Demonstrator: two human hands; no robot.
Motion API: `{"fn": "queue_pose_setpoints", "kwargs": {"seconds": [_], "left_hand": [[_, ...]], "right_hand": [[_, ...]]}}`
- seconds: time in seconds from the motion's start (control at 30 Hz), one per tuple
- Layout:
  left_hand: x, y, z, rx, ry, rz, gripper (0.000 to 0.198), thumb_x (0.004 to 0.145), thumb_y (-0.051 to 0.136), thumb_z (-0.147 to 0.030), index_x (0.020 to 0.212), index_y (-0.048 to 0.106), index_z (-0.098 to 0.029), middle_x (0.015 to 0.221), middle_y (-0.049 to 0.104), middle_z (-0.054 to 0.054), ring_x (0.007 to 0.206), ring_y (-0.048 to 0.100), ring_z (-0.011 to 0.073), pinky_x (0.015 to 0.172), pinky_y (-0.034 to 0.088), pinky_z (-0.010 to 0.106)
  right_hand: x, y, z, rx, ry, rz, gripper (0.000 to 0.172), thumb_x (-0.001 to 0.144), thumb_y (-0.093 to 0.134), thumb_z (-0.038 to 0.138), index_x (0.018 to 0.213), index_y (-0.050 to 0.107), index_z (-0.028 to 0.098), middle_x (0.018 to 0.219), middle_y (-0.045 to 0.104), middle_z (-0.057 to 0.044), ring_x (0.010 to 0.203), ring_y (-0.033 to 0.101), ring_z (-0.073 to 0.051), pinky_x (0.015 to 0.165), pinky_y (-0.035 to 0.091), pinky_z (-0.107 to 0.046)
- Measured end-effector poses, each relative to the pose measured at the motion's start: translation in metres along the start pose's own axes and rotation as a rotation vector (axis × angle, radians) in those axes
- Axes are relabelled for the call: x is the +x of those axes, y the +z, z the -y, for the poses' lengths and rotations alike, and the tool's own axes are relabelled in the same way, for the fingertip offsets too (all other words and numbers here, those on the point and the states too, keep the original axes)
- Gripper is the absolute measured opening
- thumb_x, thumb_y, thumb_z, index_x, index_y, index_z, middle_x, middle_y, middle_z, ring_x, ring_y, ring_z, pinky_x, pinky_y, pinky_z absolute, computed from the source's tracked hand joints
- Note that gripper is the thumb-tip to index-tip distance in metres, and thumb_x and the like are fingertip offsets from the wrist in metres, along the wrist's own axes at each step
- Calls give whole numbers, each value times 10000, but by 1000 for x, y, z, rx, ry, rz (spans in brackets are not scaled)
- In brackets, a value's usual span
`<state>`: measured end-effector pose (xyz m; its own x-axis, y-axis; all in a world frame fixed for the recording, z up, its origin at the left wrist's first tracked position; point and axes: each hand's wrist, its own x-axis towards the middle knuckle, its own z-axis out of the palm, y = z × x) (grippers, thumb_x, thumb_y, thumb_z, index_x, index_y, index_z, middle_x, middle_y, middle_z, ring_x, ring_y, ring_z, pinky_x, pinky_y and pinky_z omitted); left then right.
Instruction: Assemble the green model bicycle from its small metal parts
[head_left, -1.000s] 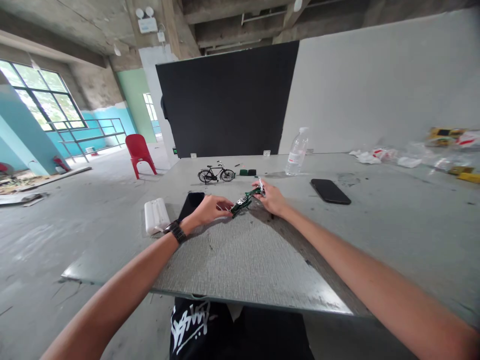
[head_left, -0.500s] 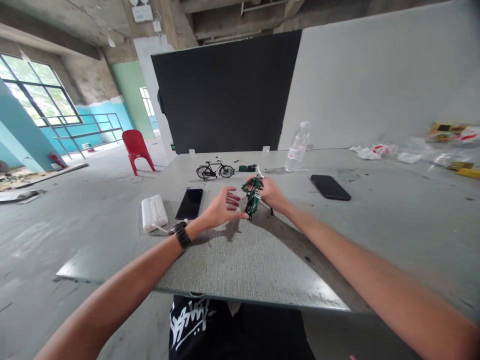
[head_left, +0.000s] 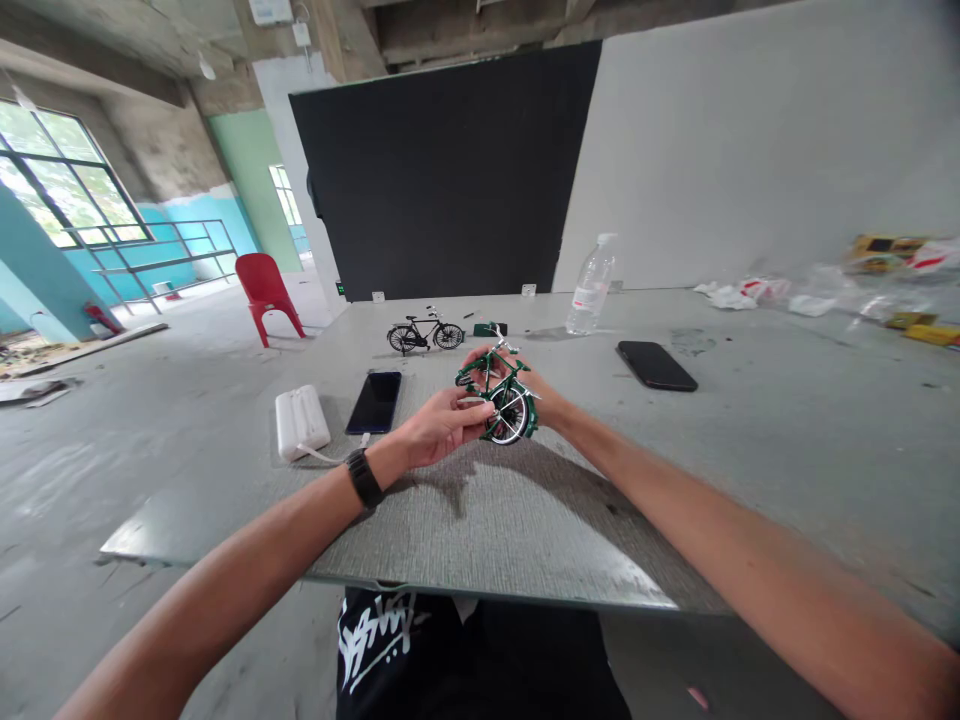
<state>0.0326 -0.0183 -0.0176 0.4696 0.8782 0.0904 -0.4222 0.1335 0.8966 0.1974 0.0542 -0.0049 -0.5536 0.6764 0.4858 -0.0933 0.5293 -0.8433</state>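
A green model bicycle (head_left: 511, 398) with silver handlebars is held above the table between both hands, one spoked wheel turned toward me. My left hand (head_left: 448, 425) pinches it from the left, thumb against that wheel. Behind the bicycle, my right hand (head_left: 546, 397) grips it from the far right side, its fingers partly hidden. A black model bicycle (head_left: 425, 334) stands upright farther back on the table. Next to it lies a small dark green piece (head_left: 490, 329).
On the left lie a white power bank (head_left: 301, 423) with a cable and a dark phone (head_left: 374, 402). A clear bottle (head_left: 591, 285) stands at the back. Another black phone (head_left: 656, 366) lies on the right, before plastic wrappings (head_left: 814, 290). The glass-topped table (head_left: 480, 540) ends near my lap.
The green bicycle has been turned so its side and wheel show more. My left hand, apart from most of it before, has closed onto it. The view has shifted slightly.
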Motion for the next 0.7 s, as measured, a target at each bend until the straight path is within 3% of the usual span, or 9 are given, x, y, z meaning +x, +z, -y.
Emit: {"fn": "queue_pose_setpoints", "kwargs": {"seconds": [0.13, 0.33, 0.47, 0.57, 0.7], "left_hand": [[1, -2, 1, -17, -10, 1, 296, 743, 870, -237, 932, 690, -98, 904, 710, 63, 803, 668, 131, 877, 533, 306], [-3, 5, -5, -12, -12, -27, 250, 780, 812, -167, 985, 678, -116, 1000, 728, 80, 881, 696, 169, 896, 549, 336], [-6, 8, -9, -36, -2, -73, 268, 797, 763, -102, 1042, 660, -126, 1036, 729, 72, 910, 702, 171, 917, 556, 346], [-5, 5, -10, -39, 42, -166, 234, 811, 739, -78, 1020, 643, -121, 992, 727, 60, 869, 703, 154, 908, 561, 340], [-2, -6, -12, -53, 156, -296, 171, 815, 725, -61, 957, 647, -118, 968, 727, 47, 848, 696, 130, 924, 556, 317]], "right_hand": [[0, 0, 2, -31, 18, 51, 217, 829, 659, 301, 1043, 679, 270, 868, 661, -9, 813, 631, -193, 759, 534, -333], [3, 1, 2, 50, 81, 1, 214, 857, 651, 432, 979, 664, 258, 881, 688, -13, 840, 679, -216, 789, 566, -374], [6, 0, 1, -46, 98, -23, 325, 776, 748, 435, 1001, 645, 224, 980, 707, -48, 909, 677, -237, 807, 563, -377], [6, -4, 1, -152, 79, -132, 406, 758, 762, 455, 1052, 636, 206, 1045, 705, -85, 956, 671, -254, 844, 548, -397], [-8, -12, 13, -306, 14, -374, 336, 938, 550, 518, 1021, 612, 198, 903, 676, -76, 837, 650, -203, 762, 528, -352]]}}
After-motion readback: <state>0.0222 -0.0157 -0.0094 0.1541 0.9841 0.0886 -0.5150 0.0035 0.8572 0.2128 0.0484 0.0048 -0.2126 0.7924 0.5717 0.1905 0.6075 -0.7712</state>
